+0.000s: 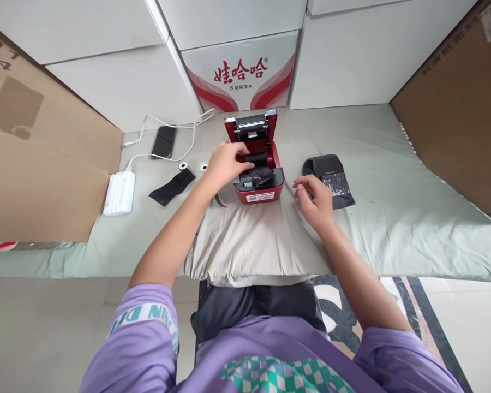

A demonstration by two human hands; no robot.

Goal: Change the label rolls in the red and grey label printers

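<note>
A small red label printer [263, 195] stands in the middle of the cloth-covered surface with its lid [251, 128] tipped up and back. Inside it lies a black roll [257, 159], and a loose black strip [262, 176] trails over the front edge. My left hand [226, 162] reaches in from the left, thumb and fingers closed around the roll's left end. To the right of the printer, my right hand [317, 201] hovers low with loosely bent fingers and holds nothing. A black pouch-like bundle [326, 165] with a shiny flap lies just beyond it.
Left of the printer lie a black strip on a roll [172, 186], another small white-ended roll [203, 167], a black phone [164, 142] and a white power bank [120, 192] with a cable. Cardboard boxes [45, 174] flank both sides; white cartons [245, 98] line the back.
</note>
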